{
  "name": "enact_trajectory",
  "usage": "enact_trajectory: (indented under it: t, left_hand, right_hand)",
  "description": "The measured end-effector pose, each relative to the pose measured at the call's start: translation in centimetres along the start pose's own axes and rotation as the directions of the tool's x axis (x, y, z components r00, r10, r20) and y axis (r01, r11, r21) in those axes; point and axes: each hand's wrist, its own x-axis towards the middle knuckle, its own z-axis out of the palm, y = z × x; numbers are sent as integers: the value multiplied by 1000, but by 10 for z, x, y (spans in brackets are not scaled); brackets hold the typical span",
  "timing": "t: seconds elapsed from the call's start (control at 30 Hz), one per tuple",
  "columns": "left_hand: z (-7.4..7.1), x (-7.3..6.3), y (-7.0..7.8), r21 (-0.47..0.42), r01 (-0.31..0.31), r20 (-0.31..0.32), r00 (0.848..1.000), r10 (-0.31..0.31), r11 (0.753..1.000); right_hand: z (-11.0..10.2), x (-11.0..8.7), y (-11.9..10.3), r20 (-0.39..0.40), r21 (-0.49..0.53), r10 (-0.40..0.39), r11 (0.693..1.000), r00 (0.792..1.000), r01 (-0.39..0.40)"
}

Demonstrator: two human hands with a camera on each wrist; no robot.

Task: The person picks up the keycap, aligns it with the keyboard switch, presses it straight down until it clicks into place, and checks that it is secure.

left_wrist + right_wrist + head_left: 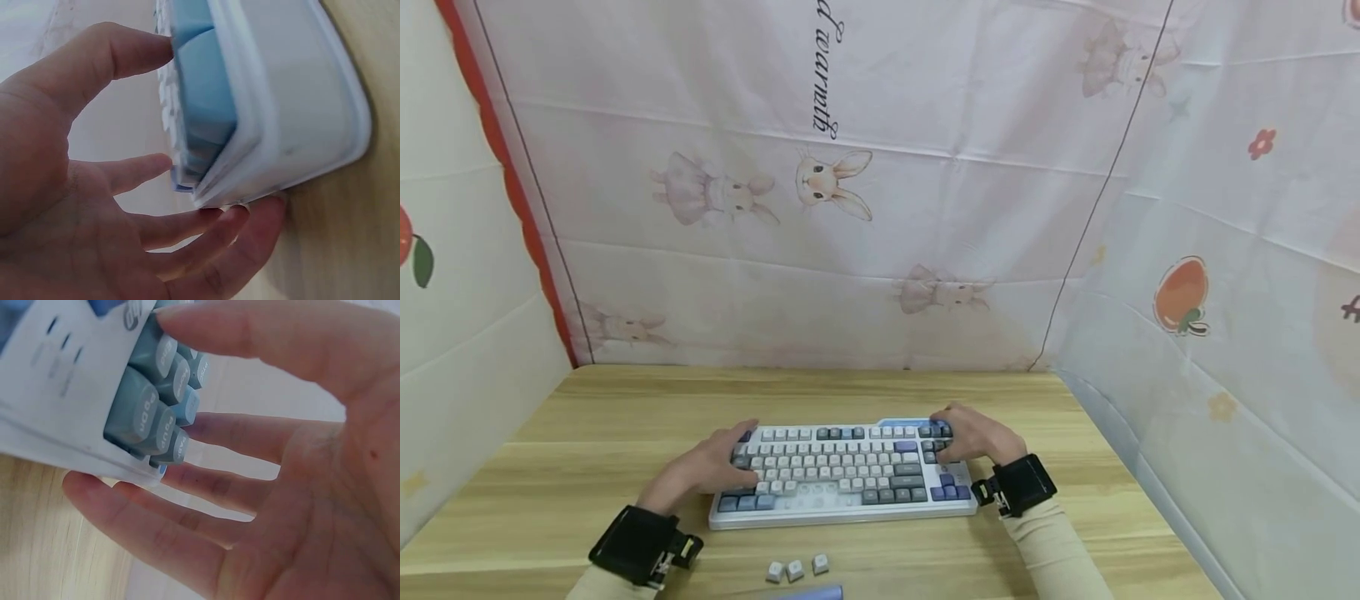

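Observation:
A white mechanical keyboard (797, 523) with white, grey, blue and purple keycaps lies on the table. Part of its lower rows shows bare, pale switches (816, 497) without caps. My left hand (711, 462) holds its left end, thumb on the keys and other fingers along the side. In the left wrist view, blue keycaps (206, 81) stand beside the thumb. The right end is held by my right hand (972, 435). Its thumb touches the grey keys near End (150, 350), and fingertips reach the case's edge in the right wrist view.
Three loose white-grey keycaps (795, 570) sit in front of the keyboard. Nearer the front is a blue-purple bar (816, 592), cut off by the frame. Printed cloth (880, 325) hangs behind and on both sides of the wooden table (1075, 525).

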Motion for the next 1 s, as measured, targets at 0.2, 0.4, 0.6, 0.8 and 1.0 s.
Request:
enact_trajectory:
  t: [0.2,0.4,0.6,0.8,1.0]
  left_hand:
    - [-8,-9,8,74,-29,-32,999,32,997]
    - [-9,-21,27,102,-85,-101,990,96,991]
    - [-1,-35,57,94,-175,-114,976,186,980]
    - [13,-45,76,98,-252,-69,963,259,963]
    - [22,-54,86,114,-357,-18,932,361,927]
  right_hand:
    - [1,2,-1,-9,-7,1,1000,1000,-1]
    - [0,1,-2,0,2,13,1000,1000,-13]
    - [0,-1,-3,5,-1,31,1000,1000,-31]
    - [0,-1,-2,1,-2,38,999,999,-38]
    - [0,-1,-4,7,6,48,999,999,-48]
